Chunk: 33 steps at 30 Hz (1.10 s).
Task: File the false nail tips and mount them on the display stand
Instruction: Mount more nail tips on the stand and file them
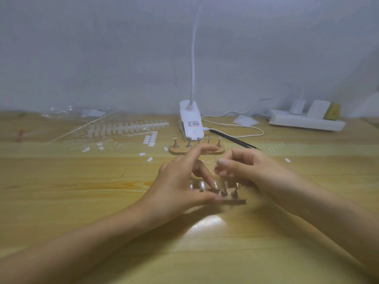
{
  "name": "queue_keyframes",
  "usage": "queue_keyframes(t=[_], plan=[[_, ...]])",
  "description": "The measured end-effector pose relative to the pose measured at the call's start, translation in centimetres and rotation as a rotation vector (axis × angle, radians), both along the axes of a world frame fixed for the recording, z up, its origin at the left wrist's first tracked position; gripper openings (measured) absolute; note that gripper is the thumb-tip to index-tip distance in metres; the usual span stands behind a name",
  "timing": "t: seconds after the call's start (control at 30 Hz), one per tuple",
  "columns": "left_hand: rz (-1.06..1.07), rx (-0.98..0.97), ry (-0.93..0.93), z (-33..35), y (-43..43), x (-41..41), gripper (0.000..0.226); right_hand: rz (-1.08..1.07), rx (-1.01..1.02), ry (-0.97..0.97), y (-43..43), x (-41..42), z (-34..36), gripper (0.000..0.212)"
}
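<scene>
A wooden display stand [235, 201] with small metal holders lies on the table in front of me; a few nail tips [202, 185] sit on its left holders. My left hand [180, 185] grips the stand, thumb at its front edge, a finger down among the holders. My right hand [250, 169] hovers just right of it, fingers curled; it seems to pinch a clear nail tip [218, 171], blurred. A second wooden stand [196, 151] with bare holders lies behind my hands.
Strips of nail tips [127, 127] and loose white tips [149, 138] lie at the back left. A white clip lamp [190, 121] with its cable stands at the back centre, a black nail file [235, 140] beside it, a power strip [305, 120] at the back right.
</scene>
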<state>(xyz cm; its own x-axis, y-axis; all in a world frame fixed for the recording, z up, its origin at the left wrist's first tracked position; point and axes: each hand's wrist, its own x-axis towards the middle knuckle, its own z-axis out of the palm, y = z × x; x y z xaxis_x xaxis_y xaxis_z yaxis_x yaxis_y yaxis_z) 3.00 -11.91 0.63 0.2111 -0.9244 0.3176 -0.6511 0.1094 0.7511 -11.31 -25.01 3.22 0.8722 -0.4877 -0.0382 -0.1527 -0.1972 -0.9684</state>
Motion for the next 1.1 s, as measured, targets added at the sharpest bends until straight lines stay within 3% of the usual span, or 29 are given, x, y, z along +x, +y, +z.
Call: queue_keyframes(t=[0.07,0.17,0.27,0.37,0.43,0.57,0.77,1.1], plan=[[-0.017,-0.007,0.038,0.5,0.0,0.4,0.078,-0.114,-0.117,-0.047,-1.0,-0.2,0.4,0.022],[0.018,-0.047,0.141,1.5,-0.4,1.7,0.040,-0.196,-0.364,-0.070,-2.5,-0.2,0.3,0.004],[0.056,0.010,-0.063,1.7,-1.0,3.7,0.017,-0.128,-0.481,0.032,-3.1,0.0,-1.1,0.023],[0.028,0.110,-0.336,0.8,-1.4,4.8,0.020,-0.081,-0.539,0.050,-3.1,0.2,-1.9,0.025],[0.022,0.092,-0.402,0.4,-1.4,5.1,0.021,-0.089,-0.589,0.033,-3.4,0.1,-1.9,0.017],[0.029,0.009,-0.375,0.4,-1.4,5.3,0.009,-0.166,-0.766,0.065,-4.1,-0.3,-1.6,0.009],[0.004,0.003,-0.195,0.1,-1.3,5.1,0.024,-0.174,-0.899,0.128,-3.2,0.6,-1.7,0.020],[0.062,0.078,-0.095,-0.1,-1.9,4.9,0.049,-0.140,-0.830,0.076,-2.1,1.4,-2.4,0.016]])
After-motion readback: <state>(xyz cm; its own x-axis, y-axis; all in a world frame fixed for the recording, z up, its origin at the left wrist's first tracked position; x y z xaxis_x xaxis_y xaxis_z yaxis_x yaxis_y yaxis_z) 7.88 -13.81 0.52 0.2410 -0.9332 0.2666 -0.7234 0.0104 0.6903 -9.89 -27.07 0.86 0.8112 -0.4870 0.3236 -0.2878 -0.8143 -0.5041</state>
